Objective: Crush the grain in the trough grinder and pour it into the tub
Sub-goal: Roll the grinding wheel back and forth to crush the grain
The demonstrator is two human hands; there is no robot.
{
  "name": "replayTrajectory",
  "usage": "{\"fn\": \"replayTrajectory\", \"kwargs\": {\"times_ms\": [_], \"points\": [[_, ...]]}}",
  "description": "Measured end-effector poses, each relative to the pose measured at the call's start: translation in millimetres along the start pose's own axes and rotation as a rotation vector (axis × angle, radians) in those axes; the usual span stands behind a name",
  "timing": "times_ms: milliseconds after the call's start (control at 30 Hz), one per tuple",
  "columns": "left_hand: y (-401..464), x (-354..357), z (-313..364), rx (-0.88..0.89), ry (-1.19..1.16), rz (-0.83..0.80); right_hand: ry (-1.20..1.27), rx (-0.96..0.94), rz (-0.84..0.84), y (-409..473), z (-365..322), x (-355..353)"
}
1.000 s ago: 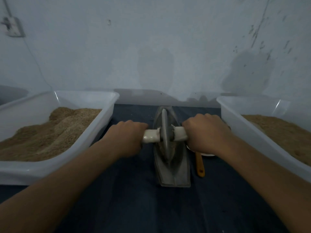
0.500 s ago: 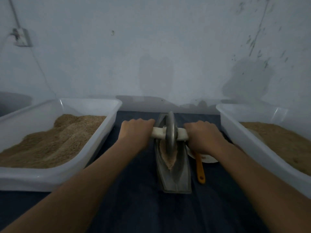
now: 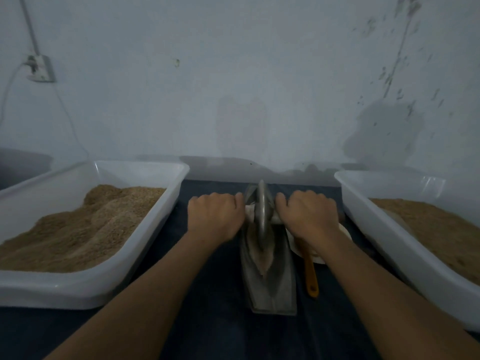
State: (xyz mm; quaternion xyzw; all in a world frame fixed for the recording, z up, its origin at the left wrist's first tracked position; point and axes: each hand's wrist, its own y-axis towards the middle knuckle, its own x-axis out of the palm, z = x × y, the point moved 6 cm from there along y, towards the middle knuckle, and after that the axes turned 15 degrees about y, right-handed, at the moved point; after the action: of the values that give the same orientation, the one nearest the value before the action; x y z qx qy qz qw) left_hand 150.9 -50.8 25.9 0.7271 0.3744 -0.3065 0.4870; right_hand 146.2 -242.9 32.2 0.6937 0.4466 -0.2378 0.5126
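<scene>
Bare workroom, stained plaster wall [image 3: 233, 87], surface-mounted socket [image 3: 39, 68], grain tubs [image 3: 145, 245] on bench

You have pushed the grinding wheel [image 3: 261, 214] from mid-trough toward the far end of the trough grinder [image 3: 268, 268]. Your left hand [image 3: 214, 216] and right hand [image 3: 307, 216] travelled with its handle, uncovering crushed grain [image 3: 263, 258] in the near trough.

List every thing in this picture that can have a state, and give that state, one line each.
Left hand: grips the wheel's handle.
Right hand: grips the handle's other end.
Grinding wheel: upright, at the trough's far end.
Trough grinder: holds crushed grain.
Left tub: heaped with grain.
Right tub: partly filled with grain.
Orange-handled tool: lying beside the trough, untouched.
</scene>
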Motion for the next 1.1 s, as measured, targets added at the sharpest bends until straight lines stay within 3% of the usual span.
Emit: {"fn": "replayTrajectory", "kwargs": {"times_ms": [133, 367, 533, 633, 700, 833, 967, 1100], "points": [[39, 18, -1, -0.009, -0.035, -0.128, -0.021, 0.055, -0.125, 37, 8, 15], [6, -5, 4, 0.089, 0.11, 0.032, -0.123, -0.029, -0.088, 6, 6, 7], [-59, -31, 1, 0.203, 0.104, 0.172, -0.103, -0.304, 0.213, -56, -12, -27], [-65, -27, -6, 0.27, 0.078, 0.118, -0.066, -0.419, 0.283, -64, -15, -37], [-46, -16, -7, 0.187, -0.006, 0.032, -0.107, -0.385, 0.229, -55, -16, -30], [16, 17, -14, -0.17, -0.34, -0.151, -0.174, -0.2, -0.004, 2, -4, 0], [53, 35, -11, -0.124, -0.261, -0.283, -0.12, -0.16, -0.136, 49, 0, 19], [58, 26, 0, -0.067, -0.136, -0.194, -0.156, -0.239, -0.055, 27, 9, 18]]}}
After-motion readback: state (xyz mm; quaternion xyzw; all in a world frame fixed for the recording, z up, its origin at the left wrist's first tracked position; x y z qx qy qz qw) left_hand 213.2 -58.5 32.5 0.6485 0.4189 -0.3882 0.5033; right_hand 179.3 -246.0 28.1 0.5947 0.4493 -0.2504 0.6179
